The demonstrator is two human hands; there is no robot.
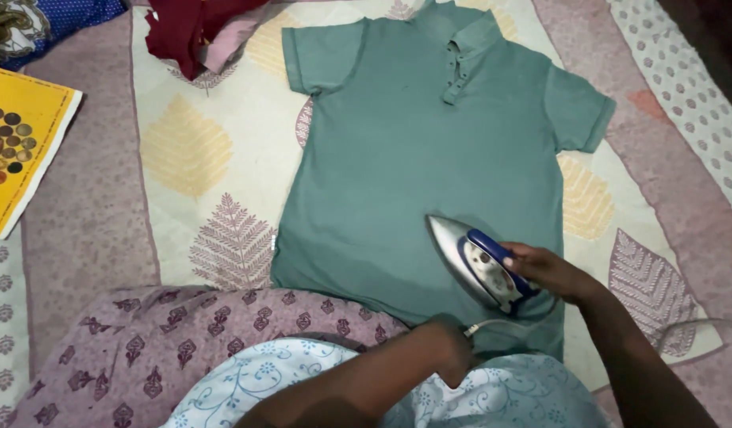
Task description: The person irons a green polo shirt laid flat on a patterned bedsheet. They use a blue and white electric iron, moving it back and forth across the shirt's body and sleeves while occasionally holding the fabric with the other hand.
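A teal polo shirt (429,150) lies flat, front up, on a leaf-patterned cloth (191,158). A silver and blue electric iron (473,261) rests on the shirt's lower right part. My right hand (552,273) grips the iron's blue handle from the right. My left hand (445,345) reaches across at the shirt's bottom hem, fingers closed on the hem right by the iron's white cord (481,325).
A pile of maroon and pink clothes (195,28) sits at the top left of the cloth. A yellow printed paper (21,147) lies at the far left. Purple patterned fabric (144,349) covers my lap in the foreground. The cord trails off to the right (691,325).
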